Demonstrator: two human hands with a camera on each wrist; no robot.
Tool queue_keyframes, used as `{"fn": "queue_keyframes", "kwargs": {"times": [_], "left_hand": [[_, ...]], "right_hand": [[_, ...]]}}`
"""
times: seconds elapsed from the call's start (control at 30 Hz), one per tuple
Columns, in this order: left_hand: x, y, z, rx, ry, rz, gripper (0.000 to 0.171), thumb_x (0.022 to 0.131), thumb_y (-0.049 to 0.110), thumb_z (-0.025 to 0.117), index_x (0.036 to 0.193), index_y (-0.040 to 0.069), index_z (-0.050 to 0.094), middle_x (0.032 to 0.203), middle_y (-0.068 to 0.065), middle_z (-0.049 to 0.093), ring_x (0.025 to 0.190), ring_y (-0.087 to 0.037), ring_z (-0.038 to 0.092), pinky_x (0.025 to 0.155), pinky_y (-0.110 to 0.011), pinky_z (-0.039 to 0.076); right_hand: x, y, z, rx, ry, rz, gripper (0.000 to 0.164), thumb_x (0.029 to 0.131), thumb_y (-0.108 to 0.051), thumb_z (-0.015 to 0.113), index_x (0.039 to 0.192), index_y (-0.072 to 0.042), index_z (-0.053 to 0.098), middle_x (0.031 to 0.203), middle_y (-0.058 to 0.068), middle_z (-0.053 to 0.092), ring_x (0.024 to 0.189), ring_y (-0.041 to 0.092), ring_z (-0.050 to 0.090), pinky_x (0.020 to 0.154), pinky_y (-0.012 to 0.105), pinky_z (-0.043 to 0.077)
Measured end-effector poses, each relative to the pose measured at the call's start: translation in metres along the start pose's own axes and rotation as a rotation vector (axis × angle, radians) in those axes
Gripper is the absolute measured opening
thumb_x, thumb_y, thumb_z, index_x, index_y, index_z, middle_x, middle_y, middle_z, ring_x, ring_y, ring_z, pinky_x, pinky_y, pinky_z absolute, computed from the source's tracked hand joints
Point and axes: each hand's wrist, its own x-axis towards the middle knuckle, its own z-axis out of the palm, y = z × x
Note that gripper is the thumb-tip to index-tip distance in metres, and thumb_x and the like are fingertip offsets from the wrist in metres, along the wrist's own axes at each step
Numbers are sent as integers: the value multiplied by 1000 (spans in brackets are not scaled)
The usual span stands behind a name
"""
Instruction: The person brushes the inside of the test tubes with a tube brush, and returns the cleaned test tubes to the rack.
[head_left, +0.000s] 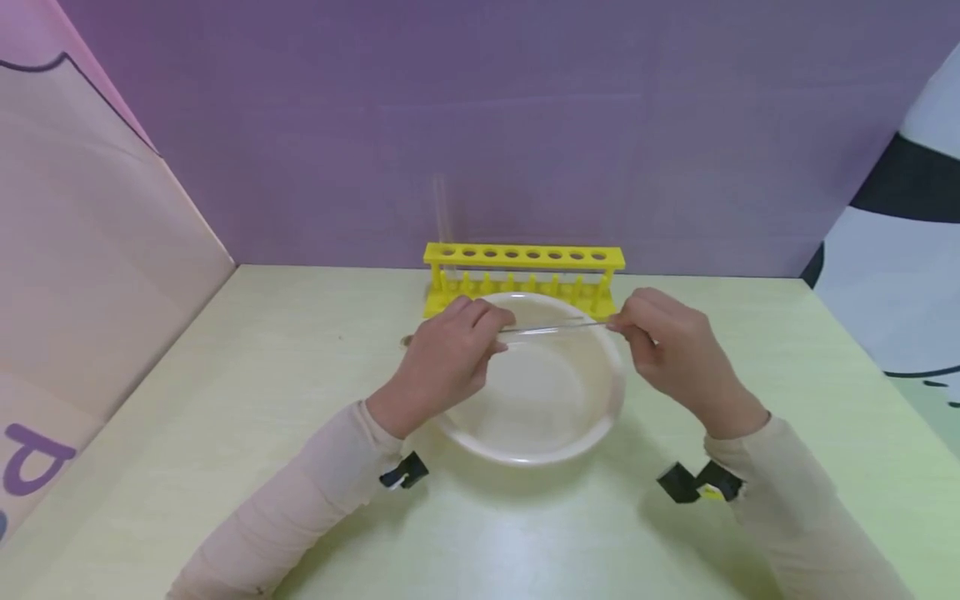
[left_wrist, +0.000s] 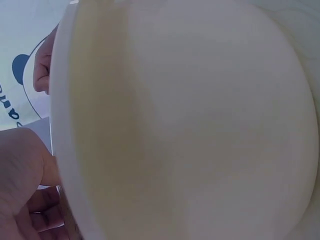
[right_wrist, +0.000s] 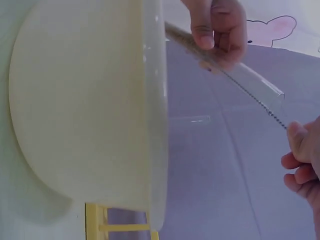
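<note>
Over a white basin (head_left: 528, 450) my left hand (head_left: 453, 354) grips a clear glass test tube (right_wrist: 262, 82), which lies nearly level with its mouth to the right. Inside the tube is a test tube brush (right_wrist: 184, 39); its brown bristles show at the left hand, and its twisted wire runs out of the mouth. My right hand (head_left: 667, 354) pinches the end of this wire, apart from the glass. In the left wrist view the basin wall (left_wrist: 200, 120) fills most of the picture and hides the tube, leaving part of the left hand (left_wrist: 22, 175) visible.
Behind the basin stands a yellow test tube rack (head_left: 523, 252) with a row of holes. Another clear test tube (head_left: 442, 208) stands upright at its left end. A purple backdrop (head_left: 525, 125) closes the rear of the pale table (head_left: 300, 333), with printed panels at both sides.
</note>
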Motion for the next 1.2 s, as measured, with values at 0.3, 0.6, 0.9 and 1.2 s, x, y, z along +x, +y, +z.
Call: {"fn": "queue_keyframes", "kwargs": {"times": [0.3,0.6,0.9,1.2], "left_hand": [[-1,-2,0,-10,-20,25,19,88,9,66,106,7,60,97,-4,66,85,-20,59,65,-27,51],[-2,-3,-2,-51,-95,1,14,91,10,63,104,7,60,96,-2,65,85,-19,58,64,-26,50],[-1,-2,-5,-107,-173,-52,16,92,13,61,107,8,61,96,0,65,84,-16,56,64,-24,48],[-1,-6,-5,-129,-245,-97,20,93,15,59,112,8,61,101,0,66,88,-15,57,69,-27,49]], "right_hand": [[-2,7,-3,-144,-7,-124,11,81,11,52,77,1,50,72,11,53,63,22,54,54,31,49],[-5,19,-1,-227,33,-190,34,102,-16,38,74,2,47,72,12,50,61,25,52,51,33,47],[-9,28,-2,-230,29,-192,33,102,-14,37,75,3,46,72,13,49,62,27,52,52,34,47],[-12,34,-4,-257,35,-188,33,102,-16,40,76,3,47,72,13,50,62,27,53,52,35,48]]}}
